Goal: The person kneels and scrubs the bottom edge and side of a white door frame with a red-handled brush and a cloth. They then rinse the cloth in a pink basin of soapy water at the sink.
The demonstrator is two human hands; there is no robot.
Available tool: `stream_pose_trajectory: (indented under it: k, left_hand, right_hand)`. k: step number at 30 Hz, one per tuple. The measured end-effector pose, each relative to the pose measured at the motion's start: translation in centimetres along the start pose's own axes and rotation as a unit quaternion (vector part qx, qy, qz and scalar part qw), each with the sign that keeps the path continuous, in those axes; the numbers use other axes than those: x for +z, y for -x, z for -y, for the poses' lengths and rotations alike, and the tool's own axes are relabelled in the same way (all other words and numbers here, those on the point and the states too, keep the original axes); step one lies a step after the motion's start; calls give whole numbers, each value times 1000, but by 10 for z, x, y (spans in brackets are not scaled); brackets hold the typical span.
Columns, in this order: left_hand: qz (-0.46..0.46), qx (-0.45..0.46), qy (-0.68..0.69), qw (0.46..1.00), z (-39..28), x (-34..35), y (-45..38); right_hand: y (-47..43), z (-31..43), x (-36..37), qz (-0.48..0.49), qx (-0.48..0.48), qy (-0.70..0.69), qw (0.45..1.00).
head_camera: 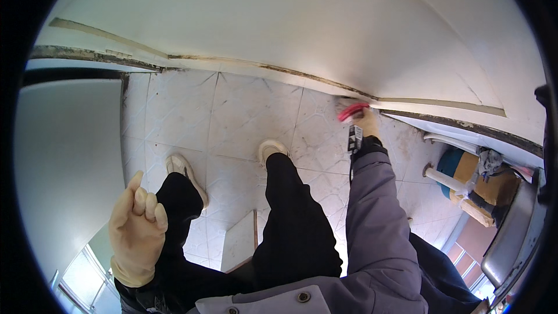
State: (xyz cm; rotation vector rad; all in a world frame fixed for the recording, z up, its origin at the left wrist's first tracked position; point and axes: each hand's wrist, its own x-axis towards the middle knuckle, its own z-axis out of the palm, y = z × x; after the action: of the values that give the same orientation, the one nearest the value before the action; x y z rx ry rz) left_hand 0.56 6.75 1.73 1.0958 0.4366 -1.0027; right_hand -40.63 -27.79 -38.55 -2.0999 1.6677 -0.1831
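Observation:
My right hand (368, 123), in a pale glove, is low by the floor near the right part of the white panel's bottom edge. It grips a red-handled brush (352, 112), whose blurred bristle end lies against the foot of the panel (283, 69). Brown grime and dark stains run along that lower edge. My left hand (139, 226), gloved in pale latex-like material, is raised at the left with its palm up and fingers partly curled, holding nothing.
White floor tiles (248, 117) carry dark marks around my shoes. A white board (237, 240) stands between my legs. At the left is a large pale panel (69, 161). Under a metal sink (510, 235) at the right are a white pipe (449, 181), a cardboard box (495, 183) and a grey cloth (489, 161).

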Motion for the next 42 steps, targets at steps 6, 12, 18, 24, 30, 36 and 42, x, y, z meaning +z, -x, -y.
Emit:
stream_pose_trajectory:
  k: [6,12,18,24,30,36,42]
  left_hand:
    - [-31,2,46,998,-8,-5,4]
    - [-38,-18,49,998,-11,-6,8]
    - [1,-25,18,1000,-12,-10,6]
    - [30,-37,56,997,-11,-14,2]
    - [63,-50,46,996,-14,-13,9]
    - [76,-78,36,993,-12,-11,13]
    - [125,-104,45,986,-12,-14,15]
  right_hand:
    - [20,-11,-80,-71,141,-201,967]
    - [27,9,-140,-163,281,-791,519]
    - [12,19,-87,7,-65,-8,998]
    - [3,53,11,73,158,-432,885]
    - [62,90,-43,-17,134,-320,938]
    - [62,110,-101,-185,181,-626,736]
    - [-8,118,-60,-214,333,-526,753]
